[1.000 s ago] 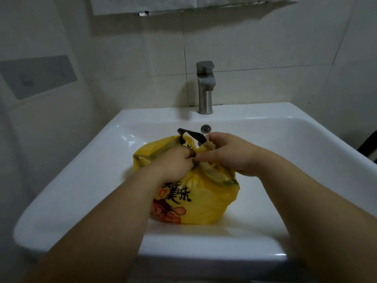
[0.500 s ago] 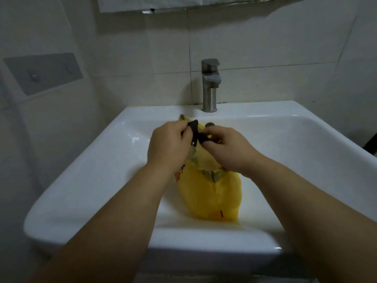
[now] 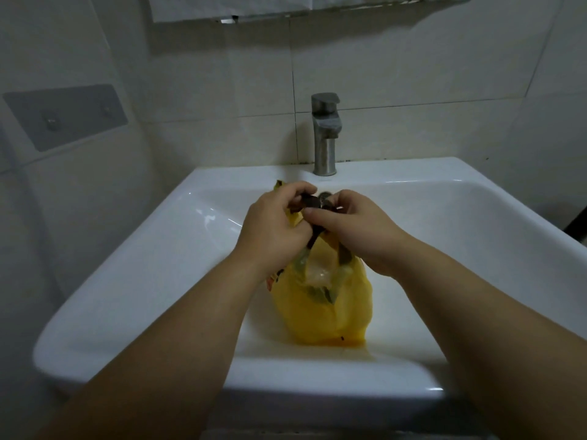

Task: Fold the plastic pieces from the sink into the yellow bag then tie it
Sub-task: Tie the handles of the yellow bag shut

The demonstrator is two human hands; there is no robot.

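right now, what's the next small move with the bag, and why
Probably loop one of the handles over the other and pull snug. The left hand and right hand each pinch them together above the yellow bag, whose mouth gapes below, so no tight knot shows yet.

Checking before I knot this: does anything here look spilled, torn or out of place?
Nothing stands out. The yellow plastic bag sits upright in the white ceramic sink, unspilled, while the left hand and right hand pinch its dark handles.

Two hands: left hand [image 3: 273, 230], right hand [image 3: 359, 233]. One yellow bag [image 3: 320, 315] beneath them, one sink [image 3: 152, 268] around them, one tap [image 3: 324, 134] beyond.
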